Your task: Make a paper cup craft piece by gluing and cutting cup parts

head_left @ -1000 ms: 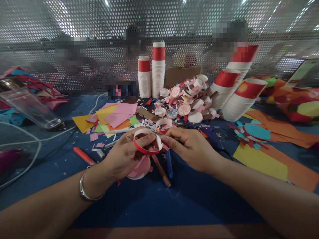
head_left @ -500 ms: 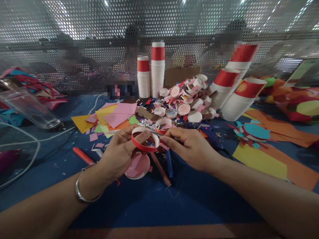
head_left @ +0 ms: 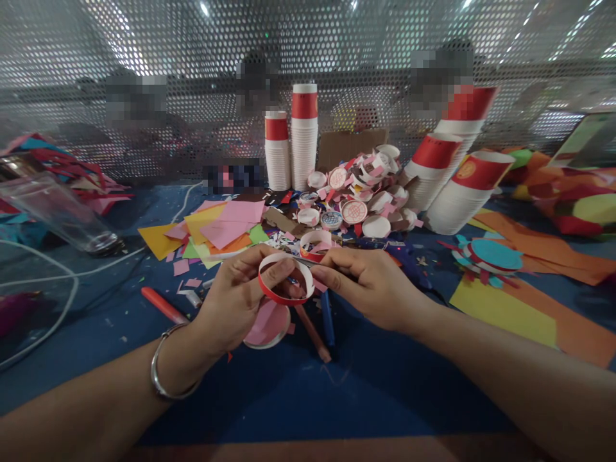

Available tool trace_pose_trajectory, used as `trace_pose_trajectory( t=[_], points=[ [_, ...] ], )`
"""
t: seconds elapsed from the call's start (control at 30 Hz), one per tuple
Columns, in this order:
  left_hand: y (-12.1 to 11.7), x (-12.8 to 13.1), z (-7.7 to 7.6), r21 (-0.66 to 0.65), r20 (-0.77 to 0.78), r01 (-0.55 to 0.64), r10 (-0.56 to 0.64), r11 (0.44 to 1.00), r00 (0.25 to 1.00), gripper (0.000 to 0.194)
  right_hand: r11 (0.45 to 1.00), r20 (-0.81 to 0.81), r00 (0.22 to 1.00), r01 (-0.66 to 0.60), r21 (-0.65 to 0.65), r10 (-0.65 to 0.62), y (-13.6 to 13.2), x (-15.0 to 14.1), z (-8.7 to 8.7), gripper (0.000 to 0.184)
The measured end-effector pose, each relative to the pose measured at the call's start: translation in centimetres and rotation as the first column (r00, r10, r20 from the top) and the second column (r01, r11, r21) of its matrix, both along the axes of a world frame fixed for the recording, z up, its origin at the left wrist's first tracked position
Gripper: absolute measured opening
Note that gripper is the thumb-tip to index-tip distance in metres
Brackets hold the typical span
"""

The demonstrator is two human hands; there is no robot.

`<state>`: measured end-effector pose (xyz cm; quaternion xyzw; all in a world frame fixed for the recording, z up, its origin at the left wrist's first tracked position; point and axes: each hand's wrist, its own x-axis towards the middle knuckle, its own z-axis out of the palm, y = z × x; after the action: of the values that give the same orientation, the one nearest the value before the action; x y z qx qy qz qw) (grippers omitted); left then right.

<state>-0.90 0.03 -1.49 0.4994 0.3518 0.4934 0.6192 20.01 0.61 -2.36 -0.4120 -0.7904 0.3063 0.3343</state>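
A red-and-white paper cup ring (head_left: 285,296) is in my left hand (head_left: 234,292), its thumb reaching inside the band. My right hand (head_left: 373,285) is closed round a thin metal blade (head_left: 304,262), mostly covered by the fingers, so I cannot tell its exact kind. The blade lies at the ring's far right rim. Just behind stands another paper cup ring (head_left: 315,242). Under my left hand rests a round white piece with pink paper (head_left: 267,324) on the blue table. A brown stick (head_left: 312,333) and a blue pen (head_left: 328,321) lie below the ring.
Tall stacks of paper cups (head_left: 305,147) stand at the back, with more leaning stacks (head_left: 469,192) to the right. Between them is a pile of cut cup bottoms (head_left: 375,199). Coloured paper (head_left: 231,224), a red marker (head_left: 163,305), a glass bottle (head_left: 62,205) and a white cable (head_left: 72,282) lie left.
The cup ring and my left hand have shifted slightly right and down, and the ring has turned a little. My right hand has barely moved and keeps the blade at the rim.
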Motion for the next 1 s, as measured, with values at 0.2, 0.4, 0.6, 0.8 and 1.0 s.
trace_pose_trajectory(
  t=[0.2,0.4,0.6,0.8,1.0],
  points=[
    [-0.11,-0.1,0.25,0.022,-0.062,0.026,-0.025,0.999,0.998,0.015,1.0,-0.002,1.0,-0.004,0.012,0.004,-0.01,-0.05,-0.03,0.048],
    [-0.11,-0.23,-0.16,0.015,-0.1,0.066,-0.065,0.998,0.993,0.017,0.999,0.014,1.0,-0.021,0.033,0.021,0.23,-0.03,-0.1,0.047],
    [0.08,-0.37,-0.64,-0.012,-0.082,0.1,-0.1,0.995,0.992,0.016,0.999,-0.007,0.999,-0.048,0.002,0.048,0.33,0.04,-0.14,0.043],
    [0.17,-0.27,-0.44,-0.04,-0.051,0.12,-0.122,0.992,0.991,0.016,0.998,-0.01,0.998,-0.056,0.016,0.057,0.31,0.08,-0.07,0.043],
    [0.16,-0.41,-0.33,-0.081,-0.048,0.105,-0.109,0.991,0.993,0.017,0.998,-0.01,0.998,-0.064,0.017,0.064,0.33,0.14,-0.03,0.042]
  ],
)
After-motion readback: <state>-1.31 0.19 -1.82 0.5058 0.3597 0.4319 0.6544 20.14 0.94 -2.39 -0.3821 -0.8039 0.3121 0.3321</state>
